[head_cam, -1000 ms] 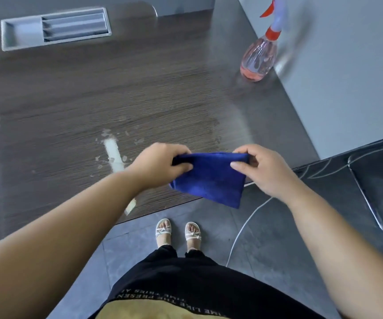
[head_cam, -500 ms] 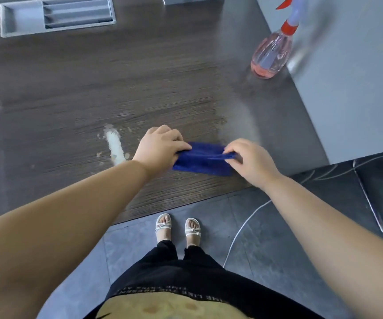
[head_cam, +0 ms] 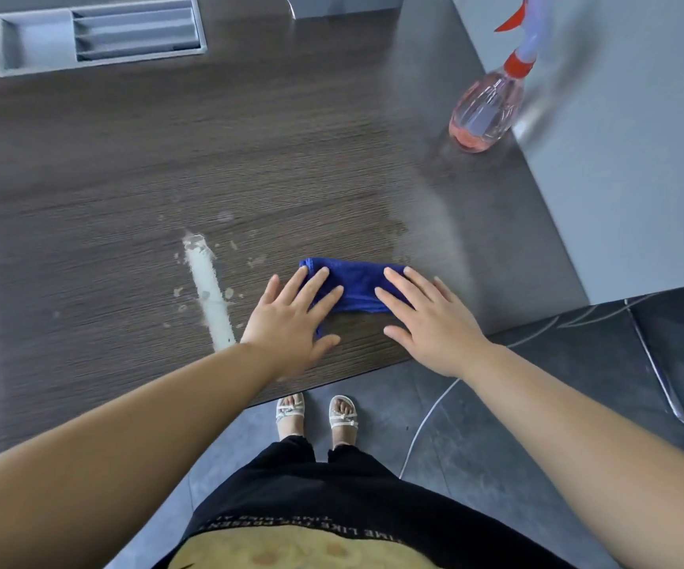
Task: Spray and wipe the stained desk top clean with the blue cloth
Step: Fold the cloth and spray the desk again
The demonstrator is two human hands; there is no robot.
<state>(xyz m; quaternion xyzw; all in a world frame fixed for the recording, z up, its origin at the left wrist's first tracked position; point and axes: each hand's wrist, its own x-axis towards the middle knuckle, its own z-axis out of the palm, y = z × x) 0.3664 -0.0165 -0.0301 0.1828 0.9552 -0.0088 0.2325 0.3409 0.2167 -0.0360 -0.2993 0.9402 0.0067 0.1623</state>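
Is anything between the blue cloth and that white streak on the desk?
Nothing visible: only bare dark wood-grain desk top lies between the folded blue cloth and the white stain streak to its left. The left hand rests on that end.

- We see a dark brown wood-grain desk top (head_cam: 126, 166).
- A folded blue cloth (head_cam: 356, 281) lies flat near its front edge.
- A long white stain (head_cam: 208, 289) lies left of it.
- A clear spray bottle with pink liquid (head_cam: 486, 110) stands far right.
- A grey recessed tray (head_cam: 44, 41) sits far left.

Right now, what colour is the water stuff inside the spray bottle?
Pink, in the clear spray bottle with the red trigger. The head view shows it best.
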